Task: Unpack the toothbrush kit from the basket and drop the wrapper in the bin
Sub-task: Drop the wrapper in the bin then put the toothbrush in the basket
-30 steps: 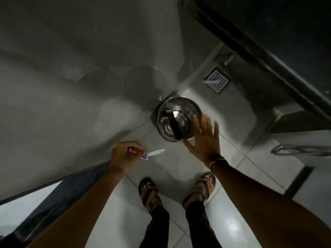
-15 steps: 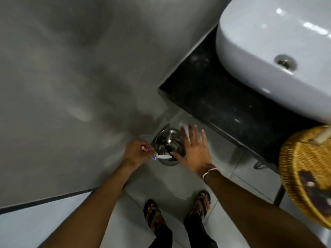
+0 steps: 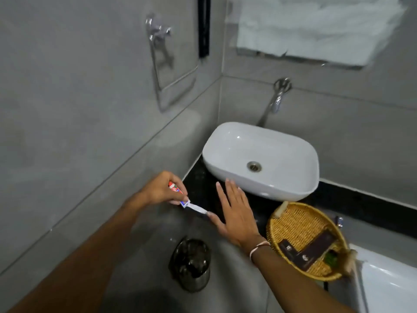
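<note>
While my left hand (image 3: 161, 190) stays curled shut, it pinches a small red-and-white toothpaste tube (image 3: 175, 190) and a white toothbrush (image 3: 194, 207) whose handle sticks out to the right. My right hand (image 3: 234, 216) is spread flat, fingers apart, holding nothing; its thumb tip sits just beside the free end of the toothbrush, and I cannot tell whether they touch. Both hands hang at the front left corner of the black tabletop (image 3: 200, 188).

Right behind my right fingertips sits the white basin (image 3: 282, 154), its rim nearly at my middle finger. A chrome tap (image 3: 276, 98) comes off the back wall above it.

To the right of my wrist, the round wicker basket (image 3: 293, 224) rests on the tabletop. Dark flat packets (image 3: 316, 247) lie in it, plus something small and green near the far edge, too blurred to name.

Below my hands, on the floor against the side wall, stands the steel bin (image 3: 191, 265). Its contents are dark; I cannot make out the wrapper.

Chrome towel ring (image 3: 167, 71) on the left wall. White towels (image 3: 316, 28) on a rack up top, blurred. White fixture edge (image 3: 388, 285) at bottom right.
</note>
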A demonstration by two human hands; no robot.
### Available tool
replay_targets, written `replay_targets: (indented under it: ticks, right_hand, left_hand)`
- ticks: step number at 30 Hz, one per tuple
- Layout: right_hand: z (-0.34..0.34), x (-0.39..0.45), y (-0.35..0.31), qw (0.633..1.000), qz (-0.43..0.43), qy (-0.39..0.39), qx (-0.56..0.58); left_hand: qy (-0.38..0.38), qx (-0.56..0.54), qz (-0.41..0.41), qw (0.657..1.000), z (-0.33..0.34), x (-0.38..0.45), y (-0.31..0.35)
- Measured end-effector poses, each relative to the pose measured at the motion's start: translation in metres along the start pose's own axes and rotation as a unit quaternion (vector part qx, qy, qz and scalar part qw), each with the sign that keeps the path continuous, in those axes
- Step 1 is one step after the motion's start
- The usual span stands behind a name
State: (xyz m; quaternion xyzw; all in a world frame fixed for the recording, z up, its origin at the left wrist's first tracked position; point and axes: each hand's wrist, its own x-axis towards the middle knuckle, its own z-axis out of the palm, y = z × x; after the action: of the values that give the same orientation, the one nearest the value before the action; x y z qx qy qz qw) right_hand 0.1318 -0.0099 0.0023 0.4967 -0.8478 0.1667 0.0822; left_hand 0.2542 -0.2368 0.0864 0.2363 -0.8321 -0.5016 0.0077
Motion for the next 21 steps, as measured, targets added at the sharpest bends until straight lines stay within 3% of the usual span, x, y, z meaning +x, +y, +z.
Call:
replay_targets:
  ticks: [5,9,16,18,21]
  right_hand:
    - [-0.067,0.021,0.042,0.998,0.02,0.054,0.006]
    - [-0.099,0.025,0.077,0.998,0.032,0.036,0.029]
    - [-0.114,0.025,0.114,0.997,0.01,0.0,0.081]
    - [-0.112,0.021,0.123,0.995,0.023,-0.02,0.094]
    - [-0.11,0.006,0.14,0.99,0.076,-0.053,0.104]
  left_hand:
    - [-0.016,-0.037,0.08,0.996,0.012,0.038,0.079]
    - [-0.018,-0.071,0.13,0.989,0.039,0.064,0.123]
    - [-0.054,-0.108,0.134,0.984,0.071,0.092,0.145]
    - [-0.025,-0.081,0.143,0.986,0.074,0.1,0.141]
    - [0.076,-0.1,0.142,0.982,0.068,0.115,0.127]
